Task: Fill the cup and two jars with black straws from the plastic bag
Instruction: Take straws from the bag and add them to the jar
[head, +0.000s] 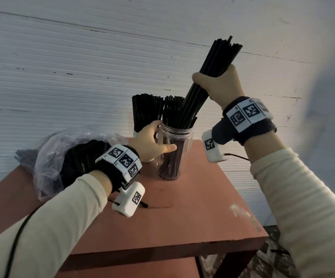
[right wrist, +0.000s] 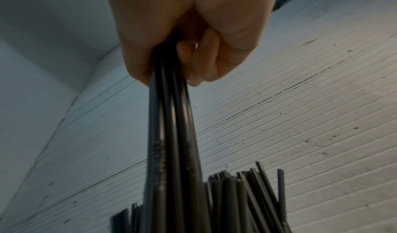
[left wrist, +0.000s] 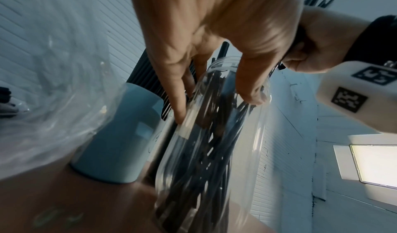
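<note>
Feeding the bundle of straws (head: 212, 77) into the clear jar (head: 174, 153) — our right hand (head: 220, 85) fisted round it, our left hand (head: 152, 141) wrapped on the jar; we'd keep it steady, lower slowly; left-wrist view alone shows the blue cup (left wrist: 116, 143); plastic bag (head: 62, 157) lies left.

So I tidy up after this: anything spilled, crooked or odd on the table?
Nothing spilled that I can see. The straws in the clear jar lean and cross loosely, and the bundle in the right hand enters at a slant. The left hand steadies the jar.
</note>
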`<state>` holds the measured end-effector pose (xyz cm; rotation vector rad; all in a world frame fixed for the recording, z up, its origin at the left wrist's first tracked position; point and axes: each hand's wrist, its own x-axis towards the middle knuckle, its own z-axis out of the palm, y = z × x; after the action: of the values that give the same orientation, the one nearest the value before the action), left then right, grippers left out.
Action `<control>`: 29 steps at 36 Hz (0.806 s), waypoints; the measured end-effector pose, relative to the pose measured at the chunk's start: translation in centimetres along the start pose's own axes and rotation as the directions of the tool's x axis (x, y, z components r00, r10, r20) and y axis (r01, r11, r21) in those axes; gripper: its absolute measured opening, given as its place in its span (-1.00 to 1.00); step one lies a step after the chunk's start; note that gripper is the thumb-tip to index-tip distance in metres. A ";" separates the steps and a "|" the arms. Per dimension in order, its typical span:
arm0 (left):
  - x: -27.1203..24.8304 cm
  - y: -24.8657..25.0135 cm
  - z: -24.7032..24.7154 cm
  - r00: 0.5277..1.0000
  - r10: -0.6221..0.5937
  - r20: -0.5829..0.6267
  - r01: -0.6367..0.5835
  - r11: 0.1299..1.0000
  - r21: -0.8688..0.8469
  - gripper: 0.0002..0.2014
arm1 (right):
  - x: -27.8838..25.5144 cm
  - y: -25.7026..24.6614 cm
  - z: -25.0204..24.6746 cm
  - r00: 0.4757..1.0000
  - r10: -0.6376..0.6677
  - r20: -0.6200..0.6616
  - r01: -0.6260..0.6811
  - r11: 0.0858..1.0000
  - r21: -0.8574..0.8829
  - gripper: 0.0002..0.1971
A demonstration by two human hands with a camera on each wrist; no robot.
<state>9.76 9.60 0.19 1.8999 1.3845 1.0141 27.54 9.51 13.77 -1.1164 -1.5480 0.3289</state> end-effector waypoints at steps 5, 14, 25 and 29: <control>-0.3 0.1 -0.8 0.999 -0.004 0.049 0.003 1.000 0.018 -0.26 | -0.1 0.6 0.4 0.979 0.094 0.179 -0.074 0.991 -0.114 -0.70; -0.9 0.2 -0.9 0.998 0.029 0.047 -0.030 0.999 0.028 -0.26 | -2.0 1.5 1.3 0.836 0.203 0.509 -0.037 0.948 -0.316 -0.42; -1.4 0.6 -0.7 0.999 0.030 0.027 -0.031 0.999 0.042 -0.26 | -4.9 1.7 3.0 0.885 -0.186 0.428 0.342 0.882 -0.325 -0.61; -1.8 1.0 -0.5 0.999 0.014 0.034 -0.014 1.000 -0.019 -0.29 | -5.8 2.1 3.5 0.866 -0.167 0.470 0.366 0.854 -0.370 -0.62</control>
<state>9.59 7.56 0.84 1.9071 1.3395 0.9929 24.90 7.26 7.55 -1.2003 -2.2292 0.0053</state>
